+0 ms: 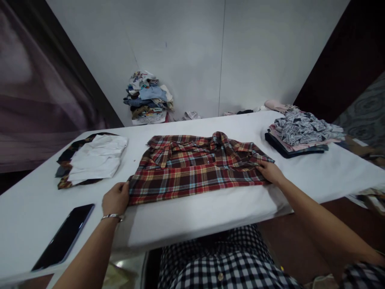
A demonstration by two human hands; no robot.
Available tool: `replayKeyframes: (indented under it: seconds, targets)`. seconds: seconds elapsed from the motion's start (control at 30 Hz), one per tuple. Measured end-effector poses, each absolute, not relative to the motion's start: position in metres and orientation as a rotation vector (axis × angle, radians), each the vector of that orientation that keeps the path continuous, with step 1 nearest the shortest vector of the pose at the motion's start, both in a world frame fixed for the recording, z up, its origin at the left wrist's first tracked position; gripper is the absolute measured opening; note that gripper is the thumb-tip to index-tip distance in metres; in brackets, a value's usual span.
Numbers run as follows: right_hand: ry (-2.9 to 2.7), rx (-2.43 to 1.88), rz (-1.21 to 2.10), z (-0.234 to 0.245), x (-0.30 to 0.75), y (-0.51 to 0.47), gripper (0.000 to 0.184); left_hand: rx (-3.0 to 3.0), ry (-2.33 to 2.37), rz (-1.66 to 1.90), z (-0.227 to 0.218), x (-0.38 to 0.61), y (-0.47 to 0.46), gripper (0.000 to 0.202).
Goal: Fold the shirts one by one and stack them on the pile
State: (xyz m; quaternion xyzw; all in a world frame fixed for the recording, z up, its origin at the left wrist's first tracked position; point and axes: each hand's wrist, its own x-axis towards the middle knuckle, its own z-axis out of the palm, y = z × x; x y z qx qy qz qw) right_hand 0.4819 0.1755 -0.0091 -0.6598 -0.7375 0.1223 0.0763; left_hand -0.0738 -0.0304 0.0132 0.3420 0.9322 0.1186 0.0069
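Plaid shirt (180, 182) lies flat near mid-length of the table (192, 216), lower side just in from the near edge. Left hand (116, 198): fingers clamped on the shirt's near-left corner. Right hand (270, 172): fingers on its right end, can't tell if pinched. Probably light, soft, floppy, low slip, not fragile. Best hold: both ends of the near strip.
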Motion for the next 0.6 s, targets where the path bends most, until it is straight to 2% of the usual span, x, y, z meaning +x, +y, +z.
replayKeyframes:
  seconds: [0.07,0.23,0.47,0.6]
  targets:
    - [-2.146,-2.028,0.327,-0.014,0.485,0.179,0.035,1.054,2.957,0.411,0.013,-0.074,-0.028,0.041]
    - [-2.252,-2.082,0.217,-0.016,0.491,0.176,0.039,1.108,2.78,0.128,0.008,-0.077,-0.025,0.041]
    - [-2.325,-1.992,0.189,0.001,0.474,0.178,0.047,1.055,2.779,0.014,0.018,-0.077,-0.007,0.061]
    - [-2.362,-1.879,0.159,0.0,0.457,0.188,0.042,1.073,2.759,0.107,0.016,-0.076,0.0,0.044]
